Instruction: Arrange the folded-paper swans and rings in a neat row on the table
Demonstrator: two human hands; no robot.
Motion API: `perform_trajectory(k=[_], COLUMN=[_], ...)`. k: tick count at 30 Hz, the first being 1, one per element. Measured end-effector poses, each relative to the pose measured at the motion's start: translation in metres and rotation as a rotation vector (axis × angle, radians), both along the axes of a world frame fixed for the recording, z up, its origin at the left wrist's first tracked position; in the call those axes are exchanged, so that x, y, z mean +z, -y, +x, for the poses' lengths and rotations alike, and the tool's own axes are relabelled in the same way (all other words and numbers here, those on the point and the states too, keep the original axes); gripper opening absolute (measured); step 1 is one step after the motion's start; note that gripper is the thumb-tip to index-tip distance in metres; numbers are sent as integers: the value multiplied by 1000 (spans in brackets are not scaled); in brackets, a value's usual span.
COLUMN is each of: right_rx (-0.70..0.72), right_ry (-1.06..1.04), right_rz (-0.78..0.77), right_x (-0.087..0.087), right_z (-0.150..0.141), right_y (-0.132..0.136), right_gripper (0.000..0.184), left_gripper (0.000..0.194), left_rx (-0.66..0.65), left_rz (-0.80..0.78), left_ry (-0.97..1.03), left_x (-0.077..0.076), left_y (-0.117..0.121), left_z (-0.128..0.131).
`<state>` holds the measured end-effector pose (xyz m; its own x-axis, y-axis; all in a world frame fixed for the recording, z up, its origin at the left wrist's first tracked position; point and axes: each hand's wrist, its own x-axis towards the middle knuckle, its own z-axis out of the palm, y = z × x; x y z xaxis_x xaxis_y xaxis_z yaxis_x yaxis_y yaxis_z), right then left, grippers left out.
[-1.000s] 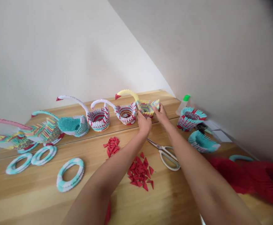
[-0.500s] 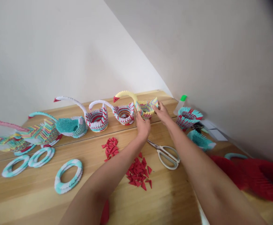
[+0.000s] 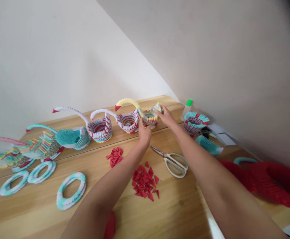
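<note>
Wood-grained worktop (image 3: 179,207) spreads beneath white-handled scissors (image 3: 165,154). Right of the scissors lies a large red pleated form (image 3: 261,179). Beyond the scissors stands the yellow-necked swan basket (image 3: 150,115); the left hand (image 3: 145,132) has a narrow grip on its left edge, the right hand (image 3: 166,116) on its raised right tip. Left of the scissors lie turquoise-and-white rings (image 3: 61,200) and, nearer, small red triangles (image 3: 144,184).

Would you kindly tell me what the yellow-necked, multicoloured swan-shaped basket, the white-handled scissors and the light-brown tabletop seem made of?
Yellow-necked, multicoloured swan-shaped basket: probably folded paper, matte, given its rows of small pointed pieces.
White-handled scissors: grey blades look metal; smooth, pale handles are perhaps plastic.
Light-brown tabletop: wood or wood-look laminate, showing grain and slight sheen.
</note>
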<state>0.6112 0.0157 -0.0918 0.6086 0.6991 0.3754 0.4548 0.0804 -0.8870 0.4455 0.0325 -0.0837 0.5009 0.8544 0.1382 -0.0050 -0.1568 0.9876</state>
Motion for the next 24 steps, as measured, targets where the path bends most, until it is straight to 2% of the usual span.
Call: perform_trajectory(k=[3,7,14,18,21,24], right_rx=[-13,-27,-46,-52,-49,-46], right_ry=[9,4,-34,-66,-104,-153], right_rz=[-7,-16,-47,-72,-98,-121], right_x=[-2,-5,-4,-1,1,3], right_z=[1,1,1,0,-2,-4], right_y=[0,2,3,5,7,11], right_gripper=[49,48,45,51,59,68], left_gripper=[75,73,74,68,63,54], left_rx=[37,55,57,31,-5,-37], left_rz=[-76,-132,-64,-20,63,288], left_ry=[154,199,174,126,94,61], left_x=[-2,-6,-9,-8,-2,20], left_y=[0,-2,-7,1,10,7], left_z=[0,1,2,-8,-21,-40])
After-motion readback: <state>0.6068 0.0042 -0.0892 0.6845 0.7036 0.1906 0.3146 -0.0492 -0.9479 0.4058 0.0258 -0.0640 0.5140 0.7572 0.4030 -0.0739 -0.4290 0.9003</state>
